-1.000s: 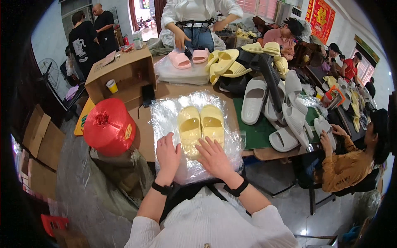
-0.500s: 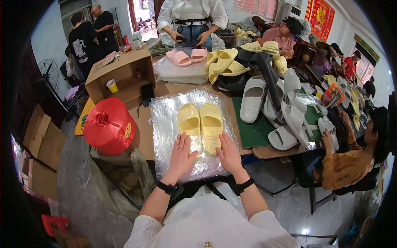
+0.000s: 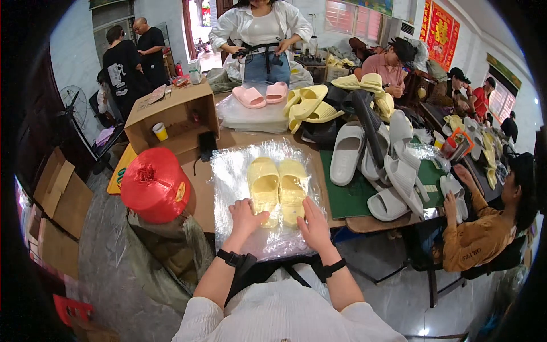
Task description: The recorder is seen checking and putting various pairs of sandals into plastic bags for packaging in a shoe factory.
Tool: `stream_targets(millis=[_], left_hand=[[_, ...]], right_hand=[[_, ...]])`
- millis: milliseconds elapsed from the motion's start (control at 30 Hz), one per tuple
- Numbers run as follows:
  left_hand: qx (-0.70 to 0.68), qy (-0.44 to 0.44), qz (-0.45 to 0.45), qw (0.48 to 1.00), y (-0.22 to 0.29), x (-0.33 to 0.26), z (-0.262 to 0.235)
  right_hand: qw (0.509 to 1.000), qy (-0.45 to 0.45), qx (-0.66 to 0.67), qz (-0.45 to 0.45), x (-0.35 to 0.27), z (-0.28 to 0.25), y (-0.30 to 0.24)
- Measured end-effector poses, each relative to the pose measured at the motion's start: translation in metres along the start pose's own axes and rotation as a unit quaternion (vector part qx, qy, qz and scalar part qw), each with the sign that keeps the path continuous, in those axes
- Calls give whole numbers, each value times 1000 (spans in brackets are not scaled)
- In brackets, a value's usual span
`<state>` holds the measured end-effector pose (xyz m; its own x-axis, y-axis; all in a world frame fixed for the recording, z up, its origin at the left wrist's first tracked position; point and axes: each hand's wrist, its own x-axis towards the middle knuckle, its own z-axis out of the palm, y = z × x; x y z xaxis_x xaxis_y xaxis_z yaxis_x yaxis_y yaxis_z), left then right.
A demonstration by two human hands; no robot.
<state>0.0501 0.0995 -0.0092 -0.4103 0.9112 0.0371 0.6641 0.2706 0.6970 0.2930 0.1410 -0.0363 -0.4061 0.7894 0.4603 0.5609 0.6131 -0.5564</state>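
A pair of yellow slippers (image 3: 264, 181) lies side by side, toes away from me, on the table in front of me. They appear to be inside a large clear plastic bag (image 3: 231, 171), whose shiny film wrinkles around them. My left hand (image 3: 246, 221) rests at the heel of the left slipper, fingers bent down and thumb spread inward. At the outer side of the right slipper's heel is my right hand (image 3: 315, 226), its fingers stretched forward and touching the film. Neither hand is closed around anything.
A red shiny drum-shaped bundle (image 3: 155, 191) and an open cardboard box (image 3: 179, 114) with a cup stand at left. Pink slippers (image 3: 263, 95) sit on stacked clear bags (image 3: 253, 118) ahead. Grey slippers (image 3: 346, 153) pile at right, near a seated person (image 3: 478, 231).
My left fingers have bent down, where they lay flat before. The view has tilted upward slightly, so slippers and bag appear lower. The person opposite has their hands farther apart at the waist.
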Motion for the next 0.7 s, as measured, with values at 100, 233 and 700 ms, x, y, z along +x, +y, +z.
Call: stream_targets(millis=[100, 233, 700], left_hand=[[-195, -5, -10, 981, -5, -3, 9], [-543, -84, -83, 831, 26, -29, -6], [-451, -116, 191, 864, 26, -90, -26]], right_hand=[[1000, 4, 26, -2, -4, -7, -4], [998, 65, -9, -19, -8, -21, -6], [898, 165, 385, 133, -17, -32, -79]])
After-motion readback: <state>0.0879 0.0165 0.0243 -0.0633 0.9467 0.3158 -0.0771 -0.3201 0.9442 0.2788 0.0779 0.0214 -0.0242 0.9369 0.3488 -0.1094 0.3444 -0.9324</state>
